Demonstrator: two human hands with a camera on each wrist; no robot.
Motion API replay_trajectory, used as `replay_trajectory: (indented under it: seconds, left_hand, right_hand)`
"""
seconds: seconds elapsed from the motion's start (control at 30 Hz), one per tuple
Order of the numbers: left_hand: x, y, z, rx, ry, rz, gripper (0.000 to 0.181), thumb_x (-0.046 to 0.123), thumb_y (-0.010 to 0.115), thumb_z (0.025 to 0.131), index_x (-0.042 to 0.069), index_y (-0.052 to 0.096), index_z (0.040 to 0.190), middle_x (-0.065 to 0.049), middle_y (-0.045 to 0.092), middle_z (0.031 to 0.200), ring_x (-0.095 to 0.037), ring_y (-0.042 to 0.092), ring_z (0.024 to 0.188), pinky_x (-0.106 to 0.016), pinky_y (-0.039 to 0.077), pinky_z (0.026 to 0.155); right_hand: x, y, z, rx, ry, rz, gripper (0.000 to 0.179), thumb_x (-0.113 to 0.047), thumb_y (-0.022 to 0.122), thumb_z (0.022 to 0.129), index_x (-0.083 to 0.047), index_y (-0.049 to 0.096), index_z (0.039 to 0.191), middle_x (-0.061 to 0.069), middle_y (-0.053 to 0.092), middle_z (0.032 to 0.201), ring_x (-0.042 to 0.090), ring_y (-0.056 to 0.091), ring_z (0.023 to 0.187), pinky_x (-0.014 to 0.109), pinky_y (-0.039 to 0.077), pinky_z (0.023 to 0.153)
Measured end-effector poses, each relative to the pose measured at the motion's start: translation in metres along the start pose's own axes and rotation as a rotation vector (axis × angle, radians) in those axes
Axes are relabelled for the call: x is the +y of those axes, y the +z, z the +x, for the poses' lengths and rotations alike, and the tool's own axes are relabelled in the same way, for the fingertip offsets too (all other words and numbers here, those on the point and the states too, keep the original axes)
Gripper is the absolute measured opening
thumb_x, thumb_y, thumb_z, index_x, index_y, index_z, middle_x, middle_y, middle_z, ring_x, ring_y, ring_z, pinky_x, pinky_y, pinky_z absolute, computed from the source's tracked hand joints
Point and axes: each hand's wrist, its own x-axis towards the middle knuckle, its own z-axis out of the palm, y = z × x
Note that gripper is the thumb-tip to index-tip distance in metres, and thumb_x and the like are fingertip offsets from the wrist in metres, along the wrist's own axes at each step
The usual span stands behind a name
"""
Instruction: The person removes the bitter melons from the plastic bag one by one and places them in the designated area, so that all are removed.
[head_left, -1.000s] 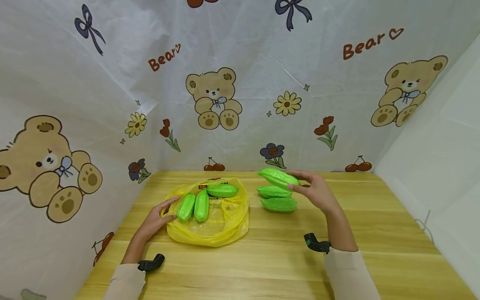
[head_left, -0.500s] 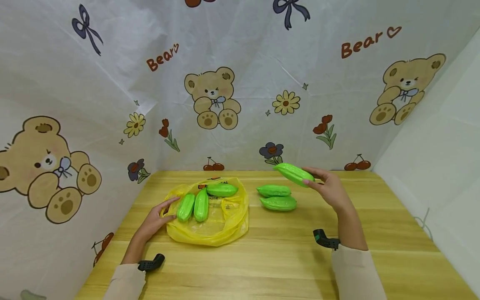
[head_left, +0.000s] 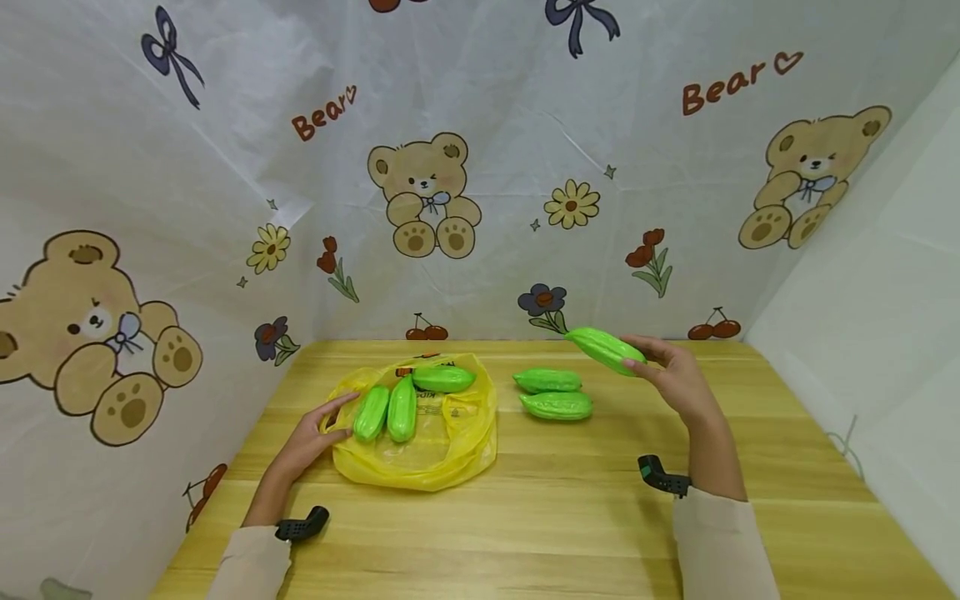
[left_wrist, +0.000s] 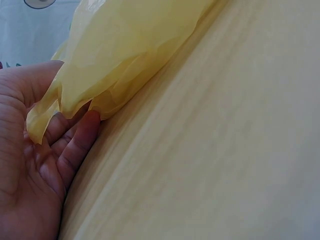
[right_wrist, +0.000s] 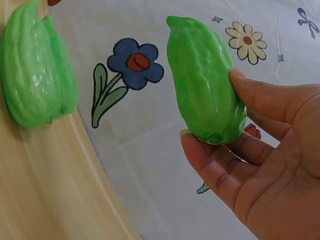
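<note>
While your left hand [head_left: 310,439] holds the yellow plastic bag [head_left: 416,477] at its edge, your right hand [head_left: 678,383] carries a pinched bitter melon [head_left: 604,350] rightward over the wooden table [head_left: 525,533], leaving it farther from the bag.

A pale wooden table [head_left: 480,542] carries a yellow plastic bag [head_left: 412,477], spread open on the left. To the right of the bag, two green gourds [head_left: 557,407] lie side by side, one nearer, one farther.
</note>
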Motion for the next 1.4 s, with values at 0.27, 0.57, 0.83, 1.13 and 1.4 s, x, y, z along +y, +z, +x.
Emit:
replay_trajectory:
  seconds: [0.27, 0.57, 0.83, 1.13, 1.4]
  left_hand:
    - [0.000, 0.002, -0.001, -0.005, 0.003, -0.034, 0.060, 0.005, 0.071, 0.092, 0.008, 0.051, 0.149, -0.019, 0.039, 0.157, -0.039, 0.030, 0.141, -0.068, 0.017, 0.111]
    - [0.001, 0.000, 0.001, -0.007, 0.003, -0.017, 0.061, 0.008, 0.071, 0.093, 0.007, 0.050, 0.150, -0.020, 0.046, 0.149, -0.035, 0.037, 0.126, -0.060, 0.024, 0.104]
    - [0.003, -0.003, 0.005, -0.001, 0.014, -0.007, 0.061, 0.008, 0.071, 0.092, 0.008, 0.050, 0.150, -0.018, 0.043, 0.154, -0.037, 0.035, 0.128, -0.066, 0.019, 0.108]
    - [0.004, -0.001, 0.003, -0.004, 0.003, -0.023, 0.061, 0.007, 0.071, 0.092, 0.008, 0.050, 0.150, -0.018, 0.041, 0.157, -0.039, 0.029, 0.142, -0.070, 0.013, 0.112]
    - [0.004, 0.001, 0.001, 0.004, -0.017, -0.023, 0.062, 0.008, 0.071, 0.092, 0.008, 0.050, 0.150, -0.018, 0.041, 0.156, -0.037, 0.034, 0.134, -0.067, 0.018, 0.110]
  right_hand:
    - [0.014, -0.006, -0.001, 0.010, 0.017, -0.040, 0.051, -0.030, 0.061, 0.103, -0.005, 0.054, 0.147, 0.020, 0.055, 0.143, 0.037, 0.048, 0.129, 0.028, 0.045, 0.089]
    - [0.032, -0.011, -0.001, 0.016, 0.029, -0.056, 0.050, -0.027, 0.059, 0.104, -0.004, 0.052, 0.148, 0.022, 0.053, 0.144, 0.038, 0.049, 0.128, 0.018, 0.045, 0.084]
    - [0.044, -0.015, 0.001, 0.033, 0.059, -0.062, 0.051, -0.026, 0.060, 0.104, -0.003, 0.051, 0.148, 0.024, 0.051, 0.145, 0.040, 0.047, 0.129, 0.022, 0.043, 0.085]
    - [0.056, -0.016, -0.003, 0.031, 0.074, -0.103, 0.045, -0.018, 0.060, 0.103, 0.000, 0.054, 0.144, 0.026, 0.052, 0.143, 0.042, 0.048, 0.127, 0.013, 0.042, 0.080]
    - [0.074, -0.014, -0.003, 0.008, 0.064, -0.156, 0.043, -0.016, 0.062, 0.102, 0.001, 0.057, 0.141, 0.028, 0.053, 0.142, 0.045, 0.050, 0.125, 0.015, 0.044, 0.079]
